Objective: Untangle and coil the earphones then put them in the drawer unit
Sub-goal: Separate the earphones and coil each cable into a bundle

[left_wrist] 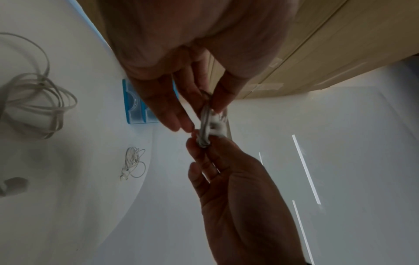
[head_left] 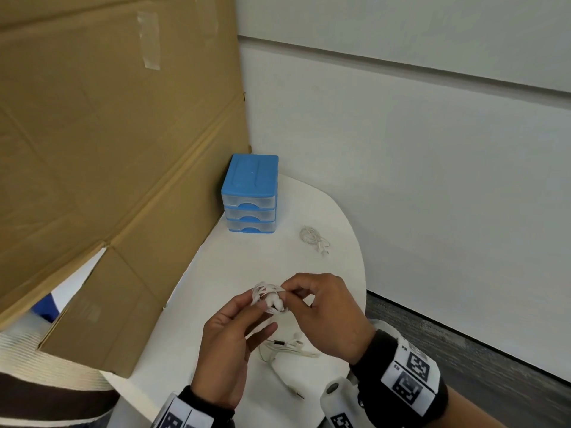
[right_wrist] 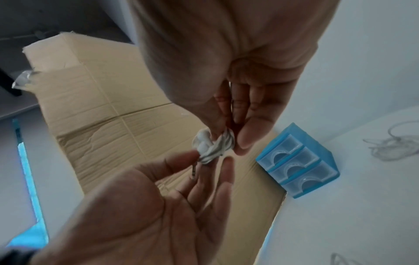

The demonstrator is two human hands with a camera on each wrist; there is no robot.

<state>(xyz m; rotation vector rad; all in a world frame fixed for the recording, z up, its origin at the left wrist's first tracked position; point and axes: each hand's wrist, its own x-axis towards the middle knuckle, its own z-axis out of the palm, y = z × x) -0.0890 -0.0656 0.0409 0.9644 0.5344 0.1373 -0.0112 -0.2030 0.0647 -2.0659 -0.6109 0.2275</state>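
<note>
Earphones [head_left: 269,296] coiled, pinched in both my grips, left [head_left: 230,344] and right [head_left: 324,313]; drawers [head_left: 250,208] lie well ahead, shut.

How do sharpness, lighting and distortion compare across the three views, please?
Head view: evenly lit, the drawer unit fairly sharp. Left wrist view: dim, hands backlit, the table edge bowed. Right wrist view: the coiled earphones soft, the near palm blurred.
</note>
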